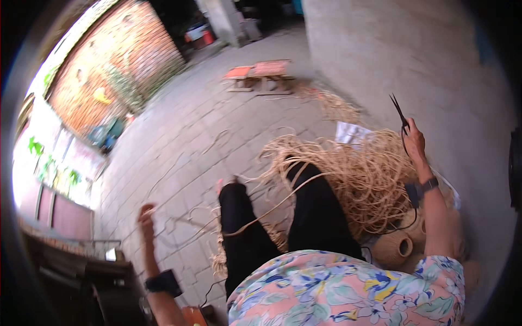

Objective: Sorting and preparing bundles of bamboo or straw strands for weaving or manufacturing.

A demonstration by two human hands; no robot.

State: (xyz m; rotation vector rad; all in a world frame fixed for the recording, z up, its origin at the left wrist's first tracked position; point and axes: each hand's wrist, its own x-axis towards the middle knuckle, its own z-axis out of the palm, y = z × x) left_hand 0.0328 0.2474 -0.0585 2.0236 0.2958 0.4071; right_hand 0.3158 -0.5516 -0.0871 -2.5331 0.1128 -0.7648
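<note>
My right hand (414,142) is raised at the right, closed around the handles of black scissors (400,111) whose blades point up and away. At the left, my left hand (145,218) is smeared by motion. Its fingers look curled together, with a small pale bit at their tips that I cannot make out. A big loose heap of tan cord (370,182) lies beside my right leg and partly over it. One long strand (277,205) crosses my lap toward the left. Below the heap sits a round tan woven vessel (392,248) with a dark opening.
Two low benches with red tops (272,68) stand ahead on the paved floor (179,157). A white sheet (352,133) lies at the heap's far side. The grey wall (402,49) rises on the right; a brick wall (117,54) stands at the far left.
</note>
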